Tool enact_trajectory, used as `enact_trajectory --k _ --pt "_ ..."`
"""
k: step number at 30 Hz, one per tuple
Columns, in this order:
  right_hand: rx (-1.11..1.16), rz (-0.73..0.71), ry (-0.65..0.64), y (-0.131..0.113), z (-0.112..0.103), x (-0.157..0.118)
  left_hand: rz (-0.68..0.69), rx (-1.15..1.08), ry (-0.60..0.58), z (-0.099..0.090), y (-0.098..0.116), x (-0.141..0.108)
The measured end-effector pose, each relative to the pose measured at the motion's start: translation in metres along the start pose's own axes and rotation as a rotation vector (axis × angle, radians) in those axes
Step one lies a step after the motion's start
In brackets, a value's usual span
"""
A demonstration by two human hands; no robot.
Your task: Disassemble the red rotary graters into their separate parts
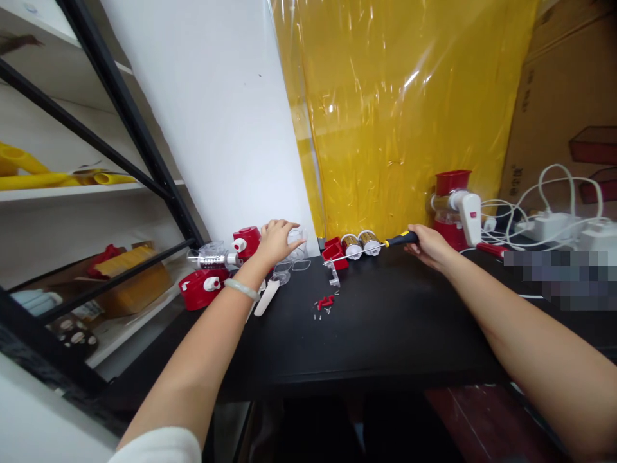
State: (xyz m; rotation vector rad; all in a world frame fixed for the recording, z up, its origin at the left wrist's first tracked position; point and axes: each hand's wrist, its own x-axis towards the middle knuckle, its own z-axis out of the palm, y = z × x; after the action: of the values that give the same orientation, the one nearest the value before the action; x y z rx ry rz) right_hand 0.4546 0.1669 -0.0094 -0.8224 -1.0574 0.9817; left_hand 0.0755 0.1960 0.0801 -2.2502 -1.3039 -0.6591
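Observation:
My left hand (pixel 278 241) is at the back of the black table, its thumb and fingers curved around a round clear plastic part (pixel 297 243). Flat clear pieces (pixel 283 275) and white handles (pixel 267 298) lie just below it. In my right hand (pixel 428 245) is a screwdriver (pixel 402 239) with a black and yellow grip. Its long shaft points left, the tip over or near some red plastic trays (pixel 334 256). Two perforated metal drums (pixel 360 244) sit behind the shaft. A small clear clamp-like piece (pixel 334 273) stands below the tip.
Small red parts (pixel 326 301) and several screws (pixel 320 317) lie mid-table. Red grater bodies (pixel 202 289) stand at left; an assembled red-and-white grater (pixel 453 206) stands at right, beside white cables and plugs (pixel 554 226). A black-framed shelf (pixel 166 186) borders the left.

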Motion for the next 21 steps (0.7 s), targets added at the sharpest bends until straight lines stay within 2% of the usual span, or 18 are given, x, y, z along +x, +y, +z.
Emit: enact_trajectory --k 2,5,7,12,21 --pt "-0.005 -0.004 0.004 0.000 0.000 0.000 0.066 -0.184 0.058 -0.001 0.021 -0.014" --pt "-0.023 0.003 0.015 -0.001 0.002 -0.001 0.255 -0.420 -0.073 0.007 0.047 -0.042" --pt "-0.043 0.015 0.025 -0.002 0.003 -0.002 0.229 -0.531 -0.050 0.017 0.056 -0.057" --pt "-0.087 0.038 0.030 -0.004 0.009 -0.005 0.164 -0.624 -0.061 0.034 0.054 -0.072" --pt "-0.112 0.024 0.018 0.000 0.010 -0.008 0.151 -0.647 -0.011 0.039 0.053 -0.076"
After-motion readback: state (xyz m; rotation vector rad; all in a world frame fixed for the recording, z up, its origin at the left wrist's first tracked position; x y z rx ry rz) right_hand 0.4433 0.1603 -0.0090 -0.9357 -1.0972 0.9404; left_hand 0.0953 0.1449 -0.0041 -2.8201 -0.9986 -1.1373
